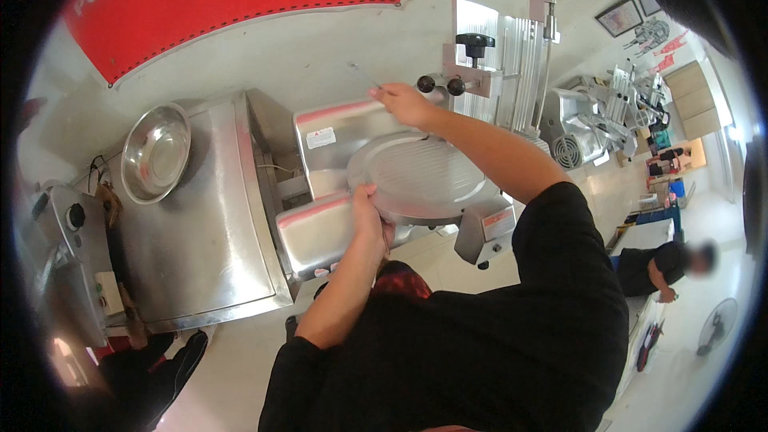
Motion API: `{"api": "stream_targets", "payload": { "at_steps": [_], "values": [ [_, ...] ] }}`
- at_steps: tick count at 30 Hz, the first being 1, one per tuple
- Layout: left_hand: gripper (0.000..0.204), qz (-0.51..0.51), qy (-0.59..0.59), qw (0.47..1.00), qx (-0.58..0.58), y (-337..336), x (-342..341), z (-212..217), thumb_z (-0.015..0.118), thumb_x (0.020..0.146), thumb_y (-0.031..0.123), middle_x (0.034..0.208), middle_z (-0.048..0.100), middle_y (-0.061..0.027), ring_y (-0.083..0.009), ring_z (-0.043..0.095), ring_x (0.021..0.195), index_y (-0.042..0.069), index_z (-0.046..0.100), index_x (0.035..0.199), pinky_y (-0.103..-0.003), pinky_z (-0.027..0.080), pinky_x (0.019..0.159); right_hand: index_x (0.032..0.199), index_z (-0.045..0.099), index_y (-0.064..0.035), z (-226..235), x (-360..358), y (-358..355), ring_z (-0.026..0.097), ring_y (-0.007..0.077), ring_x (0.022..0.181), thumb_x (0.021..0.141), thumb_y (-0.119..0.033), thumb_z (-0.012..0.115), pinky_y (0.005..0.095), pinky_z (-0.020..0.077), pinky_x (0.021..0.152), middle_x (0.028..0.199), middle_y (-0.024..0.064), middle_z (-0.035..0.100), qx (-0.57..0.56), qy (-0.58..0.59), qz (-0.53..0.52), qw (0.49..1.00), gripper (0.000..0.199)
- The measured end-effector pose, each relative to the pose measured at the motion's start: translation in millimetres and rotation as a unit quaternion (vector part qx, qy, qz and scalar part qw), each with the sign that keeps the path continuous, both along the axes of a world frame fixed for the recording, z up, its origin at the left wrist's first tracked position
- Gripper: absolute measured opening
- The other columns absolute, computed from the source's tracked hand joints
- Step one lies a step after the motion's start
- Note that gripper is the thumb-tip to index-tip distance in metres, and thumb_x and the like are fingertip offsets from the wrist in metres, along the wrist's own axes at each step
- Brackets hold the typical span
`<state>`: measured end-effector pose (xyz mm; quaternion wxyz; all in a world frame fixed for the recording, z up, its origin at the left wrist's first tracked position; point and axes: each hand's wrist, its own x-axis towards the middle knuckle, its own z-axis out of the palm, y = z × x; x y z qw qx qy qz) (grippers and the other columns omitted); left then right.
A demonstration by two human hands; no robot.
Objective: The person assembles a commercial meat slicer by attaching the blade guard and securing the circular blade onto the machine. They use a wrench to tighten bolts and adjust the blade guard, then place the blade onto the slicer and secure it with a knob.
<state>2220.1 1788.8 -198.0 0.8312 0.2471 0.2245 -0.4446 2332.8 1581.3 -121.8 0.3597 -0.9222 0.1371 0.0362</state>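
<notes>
A metal meat slicer (320,152) with a large round blade plate (424,172) lies in front of me. My left hand (370,212) is at the plate's lower left edge, thumb on top and the other fingers curled below, partly hidden. Beyond the plate, my right hand (404,104) is closed in a pinch over the slicer's far side. A thin, pale thing (362,73) sticks out from its fingertips, too faint to name. Close to that hand are two black knobs (441,84) and the slicer's upright ridged carriage (512,72).
Left of the slicer, a steel bowl (158,152) stands on a steel table (212,224). A machine with a black dial (68,248) is at the far left. More slicers (580,124) stand at the right; a person in black (656,268) is farther back.
</notes>
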Motion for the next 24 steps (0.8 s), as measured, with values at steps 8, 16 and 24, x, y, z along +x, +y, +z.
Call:
{"api": "stream_targets", "payload": {
  "at_steps": [8, 16, 24],
  "values": [
    [0.065, 0.005, 0.005, 1.000, 0.023, 2.6, -6.2, 6.0, 0.052, 0.085, 0.040, 0.141, 0.054, -0.0170, -0.0321, 0.052, 0.128, 0.001, 0.049, 0.137, -0.045, 0.043, 0.109, 0.074, 0.043, -0.0156, -113.3, -26.7, -45.3, 0.028, 0.0117, 0.043, 0.099, -0.056, 0.057, 0.0300, 0.0236, 0.043, 0.058, -0.0040, 0.035, 0.424, 0.104, -0.210, 0.875, 0.050],
    [0.055, 0.014, 0.017, 1.000, 0.014, 3.0, -1.2, 1.7, 0.052, 0.087, 0.038, 0.127, 0.060, -0.0148, -0.0309, 0.058, 0.116, 0.002, 0.053, 0.128, -0.043, 0.047, 0.102, 0.072, 0.056, -0.0131, -30.4, 16.2, -9.0, 0.048, 0.0165, 0.052, 0.100, -0.056, 0.054, 0.0377, 0.0361, 0.046, 0.056, 0.0002, 0.048, 0.066, 0.000, 0.044, 0.997, 0.051],
    [0.044, 0.034, 0.030, 0.998, 0.046, 0.0, -2.6, 6.9, 0.050, 0.092, 0.031, 0.121, 0.062, -0.0135, -0.0269, 0.061, 0.112, 0.002, 0.053, 0.125, -0.042, 0.051, 0.096, 0.072, 0.076, -0.0134, 68.9, -45.8, 114.2, 0.071, 0.0295, 0.074, 0.075, -0.028, 0.068, 0.0433, 0.0563, 0.057, 0.071, 0.0101, 0.071, -0.437, -0.018, 0.528, 0.728, 0.016]
  ]
}}
